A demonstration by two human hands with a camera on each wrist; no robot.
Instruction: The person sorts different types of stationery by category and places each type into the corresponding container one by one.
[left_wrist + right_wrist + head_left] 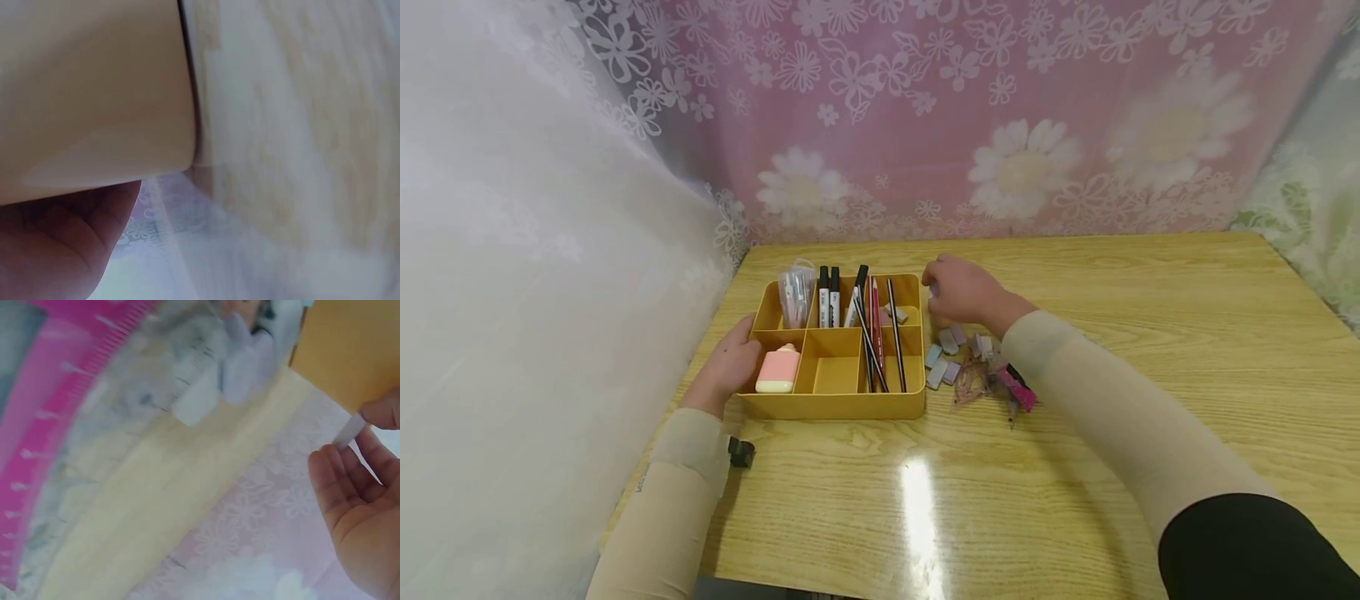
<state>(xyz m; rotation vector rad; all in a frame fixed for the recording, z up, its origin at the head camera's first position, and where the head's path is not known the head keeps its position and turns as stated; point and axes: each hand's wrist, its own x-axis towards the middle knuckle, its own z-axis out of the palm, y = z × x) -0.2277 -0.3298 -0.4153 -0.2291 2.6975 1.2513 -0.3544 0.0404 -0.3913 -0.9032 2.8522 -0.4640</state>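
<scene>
A yellow compartment tray (pixel 835 406) stands on the table, and my left hand (pixel 726 364) holds its left side. In the left wrist view, the tray's smooth wall (pixel 94 106) covers part of that hand (pixel 69 244). My right hand (pixel 964 290) is just beyond the tray's right edge. Seen from the right wrist, its thumb and fingers (pixel 369 487) pinch a small pale eraser (pixel 350 430). Other pale erasers (pixel 936 372) lie on the table below this hand. Inside the tray, a few small erasers (pixel 897 315) sit in the back right compartment.
The tray also holds black-capped markers (pixel 829 300), pencils (pixel 877 333), a clear pouch (pixel 796 296) and a pink-and-cream bottle (pixel 777 370). Right of it lies a pink ruler (pixel 1017 387) among clear items. A small black object (pixel 742 453) is near the left wrist.
</scene>
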